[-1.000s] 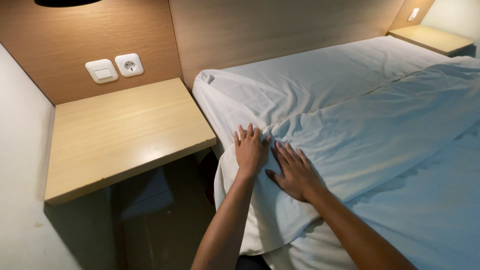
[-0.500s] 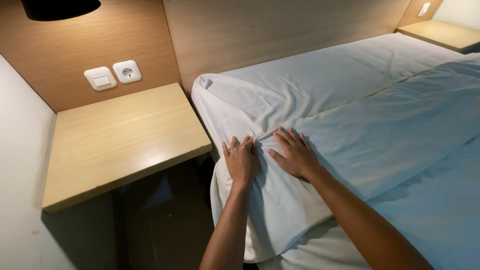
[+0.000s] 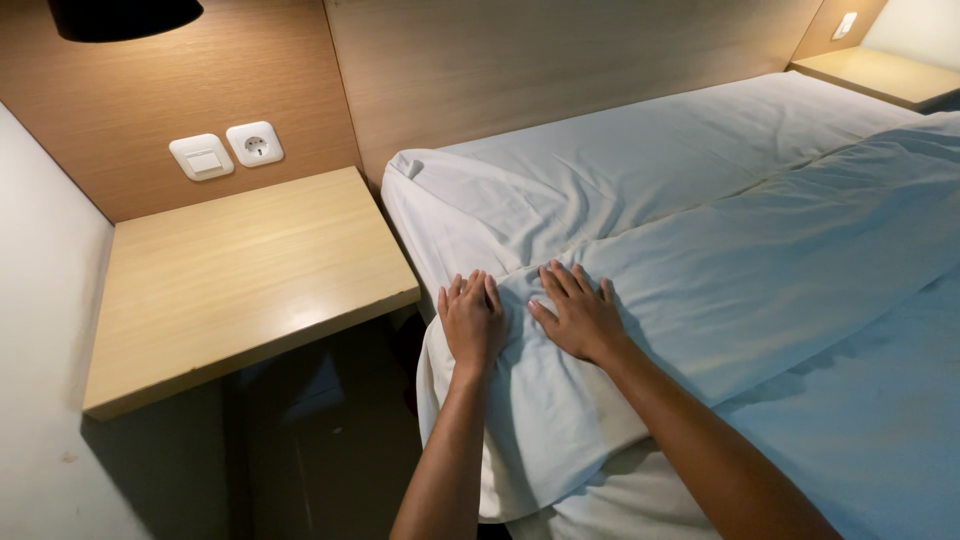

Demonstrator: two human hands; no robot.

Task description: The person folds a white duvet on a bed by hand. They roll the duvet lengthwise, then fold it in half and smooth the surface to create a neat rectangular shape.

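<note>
My left hand (image 3: 470, 320) lies flat, fingers together, on the near edge of a folded-back white top sheet (image 3: 760, 270) at the bed's side. My right hand (image 3: 577, 316) rests palm down beside it, fingers spread, pressing the same fold. Neither hand grips anything. The sheet's folded edge runs diagonally from my hands toward the far right. Beyond it the white fitted sheet (image 3: 600, 170) covers the mattress up to the wooden headboard (image 3: 560, 60). The sheet's lower corner hangs over the mattress side below my wrists.
A light wooden bedside shelf (image 3: 240, 280) sits left of the bed, with a wall switch (image 3: 201, 157) and socket (image 3: 255, 144) above it. A dark lamp shade (image 3: 120, 15) hangs at top left. Another shelf (image 3: 870, 75) stands at far right. A white wall (image 3: 40, 350) borders the left.
Both hands have slid a little further up the sheet's fold toward the headboard, and they now lie closer together. The view has shifted slightly.
</note>
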